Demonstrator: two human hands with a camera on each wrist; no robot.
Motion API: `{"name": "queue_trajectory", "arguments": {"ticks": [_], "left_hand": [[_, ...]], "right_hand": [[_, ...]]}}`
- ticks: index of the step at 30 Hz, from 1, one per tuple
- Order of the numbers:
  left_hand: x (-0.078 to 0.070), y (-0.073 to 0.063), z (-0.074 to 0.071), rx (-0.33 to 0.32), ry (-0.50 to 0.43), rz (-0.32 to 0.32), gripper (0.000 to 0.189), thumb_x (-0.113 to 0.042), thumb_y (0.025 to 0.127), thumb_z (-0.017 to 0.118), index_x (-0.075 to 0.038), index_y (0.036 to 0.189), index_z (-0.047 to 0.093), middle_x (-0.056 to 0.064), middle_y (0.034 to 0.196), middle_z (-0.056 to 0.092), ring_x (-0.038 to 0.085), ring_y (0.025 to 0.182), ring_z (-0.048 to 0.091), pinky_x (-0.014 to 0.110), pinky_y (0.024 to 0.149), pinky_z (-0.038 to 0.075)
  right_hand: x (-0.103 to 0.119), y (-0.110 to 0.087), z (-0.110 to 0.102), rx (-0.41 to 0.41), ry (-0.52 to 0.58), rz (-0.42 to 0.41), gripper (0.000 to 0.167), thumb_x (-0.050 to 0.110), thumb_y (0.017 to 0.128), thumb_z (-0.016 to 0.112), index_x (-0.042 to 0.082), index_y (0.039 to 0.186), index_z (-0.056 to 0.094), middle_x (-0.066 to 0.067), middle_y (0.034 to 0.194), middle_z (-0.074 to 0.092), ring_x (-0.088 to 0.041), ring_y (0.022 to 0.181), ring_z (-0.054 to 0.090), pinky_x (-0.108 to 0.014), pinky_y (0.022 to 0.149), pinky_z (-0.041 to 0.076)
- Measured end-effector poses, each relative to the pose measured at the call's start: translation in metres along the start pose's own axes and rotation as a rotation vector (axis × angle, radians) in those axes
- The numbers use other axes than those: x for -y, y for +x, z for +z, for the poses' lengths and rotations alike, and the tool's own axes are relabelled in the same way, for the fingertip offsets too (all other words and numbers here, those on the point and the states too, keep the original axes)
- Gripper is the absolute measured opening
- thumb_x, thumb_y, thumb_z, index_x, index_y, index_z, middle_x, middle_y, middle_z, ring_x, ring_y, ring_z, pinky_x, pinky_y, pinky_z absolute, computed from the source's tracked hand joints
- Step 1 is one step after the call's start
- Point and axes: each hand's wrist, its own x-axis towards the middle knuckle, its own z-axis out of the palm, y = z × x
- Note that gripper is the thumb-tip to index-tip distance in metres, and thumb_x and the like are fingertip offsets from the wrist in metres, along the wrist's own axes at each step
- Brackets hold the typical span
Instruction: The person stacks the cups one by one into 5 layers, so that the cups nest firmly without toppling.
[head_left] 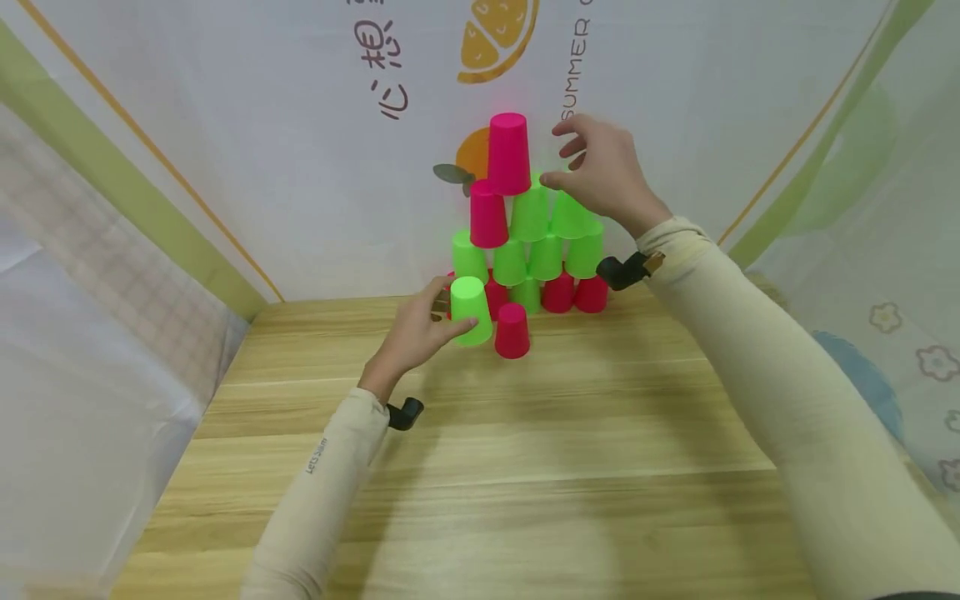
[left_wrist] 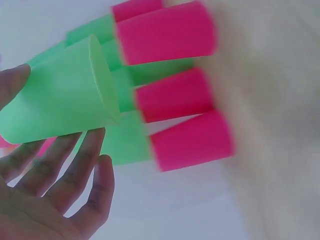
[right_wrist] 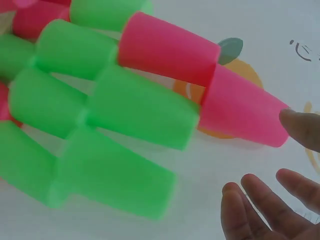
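Observation:
My left hand (head_left: 417,330) grips a light green cup (head_left: 470,312), thumb on one side and fingers on the other, in front of the stack's left side. The left wrist view shows this cup (left_wrist: 60,95) tipped sideways in that picture, beside stacked cups. High on the right, my right hand (head_left: 603,167) holds nothing; its fingers are loosely bent. Just left of its fingertips stands the topmost pink cup (head_left: 508,154), upside down across a pink cup (head_left: 489,215) and a green cup (head_left: 530,212). In the right wrist view, the thumb overlaps the base of that top cup (right_wrist: 242,107).
Lower rows hold several green cups (head_left: 546,257) over mostly red cups (head_left: 591,294). A single red cup (head_left: 512,332) stands upside down in front of the stack on the wooden table (head_left: 480,467). Behind rises a white printed cloth (head_left: 300,167); more cloth hangs at both sides.

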Motion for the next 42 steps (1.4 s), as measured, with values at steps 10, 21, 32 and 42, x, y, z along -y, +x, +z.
{"name": "queue_trajectory", "arguments": {"ticks": [10, 21, 32, 42], "left_hand": [[-0.064, 0.027, -0.033, -0.022, 0.088, 0.208, 0.066, -0.028, 0.087, 0.078, -0.019, 0.145, 0.047, 0.01, 0.109, 0.075, 0.025, 0.098, 0.074, 0.044, 0.092, 0.06], [-0.123, 0.072, -0.05, -0.077, 0.106, 0.32, 0.064, -0.029, 0.087, 0.079, -0.018, 0.143, 0.05, 0.008, 0.12, 0.071, 0.022, 0.101, 0.072, 0.039, 0.091, 0.06], [-0.162, 0.117, -0.038, -0.099, 0.133, 0.29, 0.061, -0.03, 0.087, 0.078, -0.019, 0.141, 0.05, 0.002, 0.122, 0.068, 0.012, 0.107, 0.067, 0.026, 0.091, 0.058], [-0.173, 0.144, -0.03, -0.126, 0.339, 0.166, 0.067, -0.047, 0.088, 0.072, -0.026, 0.146, 0.046, 0.001, 0.129, 0.063, 0.014, 0.129, 0.043, 0.023, 0.096, 0.046]], "right_hand": [[-0.05, -0.051, 0.035, 0.007, 0.177, 0.002, 0.048, 0.018, 0.09, 0.074, 0.006, 0.134, 0.058, -0.022, 0.12, 0.069, -0.035, 0.108, 0.069, -0.049, 0.092, 0.057], [-0.075, -0.075, 0.098, 0.122, 0.245, 0.008, 0.043, 0.015, 0.087, 0.075, 0.001, 0.126, 0.061, -0.022, 0.111, 0.072, -0.034, 0.101, 0.07, -0.042, 0.085, 0.057], [-0.091, -0.08, 0.164, 0.251, 0.265, 0.077, 0.059, 0.02, 0.083, 0.079, 0.003, 0.135, 0.057, -0.018, 0.135, 0.061, -0.04, 0.124, 0.059, -0.049, 0.104, 0.051], [-0.089, -0.078, 0.18, 0.233, 0.238, 0.069, 0.056, 0.018, 0.085, 0.078, 0.003, 0.135, 0.055, -0.017, 0.134, 0.062, -0.036, 0.123, 0.06, -0.046, 0.104, 0.052]]}}
